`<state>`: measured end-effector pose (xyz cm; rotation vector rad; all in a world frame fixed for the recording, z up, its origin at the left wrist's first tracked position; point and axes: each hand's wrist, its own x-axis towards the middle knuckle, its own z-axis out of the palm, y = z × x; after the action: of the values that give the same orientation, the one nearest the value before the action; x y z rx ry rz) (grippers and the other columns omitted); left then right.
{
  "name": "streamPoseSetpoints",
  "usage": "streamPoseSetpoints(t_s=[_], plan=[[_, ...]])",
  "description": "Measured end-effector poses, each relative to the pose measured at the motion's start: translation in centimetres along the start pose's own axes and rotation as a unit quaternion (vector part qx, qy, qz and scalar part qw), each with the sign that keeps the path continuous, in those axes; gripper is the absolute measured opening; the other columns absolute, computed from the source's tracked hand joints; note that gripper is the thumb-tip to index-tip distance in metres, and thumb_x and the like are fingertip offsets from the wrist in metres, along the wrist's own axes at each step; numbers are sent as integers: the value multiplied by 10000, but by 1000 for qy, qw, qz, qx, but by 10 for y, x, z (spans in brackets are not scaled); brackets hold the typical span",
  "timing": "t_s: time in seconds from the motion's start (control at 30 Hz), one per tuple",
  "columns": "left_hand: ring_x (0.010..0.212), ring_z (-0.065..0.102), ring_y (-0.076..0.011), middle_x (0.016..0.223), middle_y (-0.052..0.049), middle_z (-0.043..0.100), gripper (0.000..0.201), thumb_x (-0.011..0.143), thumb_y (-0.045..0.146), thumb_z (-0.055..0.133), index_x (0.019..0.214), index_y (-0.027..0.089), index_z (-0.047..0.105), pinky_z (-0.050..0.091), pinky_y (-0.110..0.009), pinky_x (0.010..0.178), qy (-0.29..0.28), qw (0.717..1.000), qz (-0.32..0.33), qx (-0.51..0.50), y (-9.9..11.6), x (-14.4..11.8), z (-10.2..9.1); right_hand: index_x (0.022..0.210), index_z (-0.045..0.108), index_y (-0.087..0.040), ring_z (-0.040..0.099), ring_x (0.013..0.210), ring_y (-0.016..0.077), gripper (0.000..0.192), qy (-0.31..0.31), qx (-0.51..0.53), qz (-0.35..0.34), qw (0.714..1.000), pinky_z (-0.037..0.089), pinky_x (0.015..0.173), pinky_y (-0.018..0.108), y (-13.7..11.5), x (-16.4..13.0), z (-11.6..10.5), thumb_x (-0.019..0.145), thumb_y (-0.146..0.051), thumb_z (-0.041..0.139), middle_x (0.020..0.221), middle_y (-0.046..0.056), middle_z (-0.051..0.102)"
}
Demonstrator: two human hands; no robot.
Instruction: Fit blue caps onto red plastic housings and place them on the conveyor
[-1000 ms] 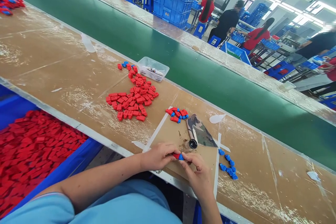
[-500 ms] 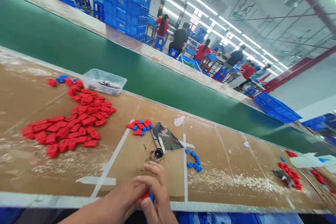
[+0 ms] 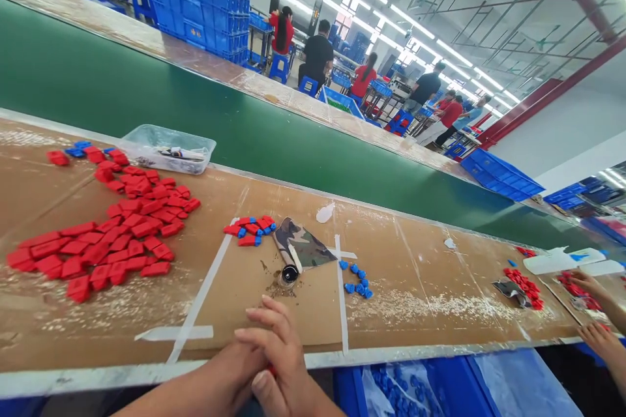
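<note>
At the near edge of the brown bench, the left hand and right hand have slid down closer together, fingers pinched on a small red plastic piece, now nearly hidden. Farther in, the red pile hasn't moved.

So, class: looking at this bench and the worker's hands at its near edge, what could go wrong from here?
1. The right hand and left hand press a small red part together at the bench edge; if it slips, it could fall off the bench.
2. The loose blue caps lie near a tape strip; a sweep of the arm might scatter them.
3. The red pile sprawls widely; pieces may get knocked off.
</note>
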<state>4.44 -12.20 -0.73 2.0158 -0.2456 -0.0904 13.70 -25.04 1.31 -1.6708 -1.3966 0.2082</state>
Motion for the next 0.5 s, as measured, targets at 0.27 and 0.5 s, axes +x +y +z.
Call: streamPoseSetpoints(t_s=[0.27, 0.5], plan=[[716, 567, -200, 772, -53, 637, 301, 927, 370, 380, 822, 185, 592, 436, -269, 654, 149, 964, -156, 155, -22, 16, -50, 1012, 663, -228, 599, 998, 240, 286, 145, -198, 139, 959, 450, 898, 428, 56, 1, -58, 911, -395, 453, 997, 83, 690], [831, 633, -241, 881, -102, 675, 174, 920, 248, 430, 943, 158, 577, 459, -305, 717, 238, 898, -301, 214, -34, 35, -87, 861, 699, -207, 619, 786, 295, 308, 142, -383, 232, 883, 458, 691, 416, 121, -32, -93, 776, -371, 453, 857, 132, 699]])
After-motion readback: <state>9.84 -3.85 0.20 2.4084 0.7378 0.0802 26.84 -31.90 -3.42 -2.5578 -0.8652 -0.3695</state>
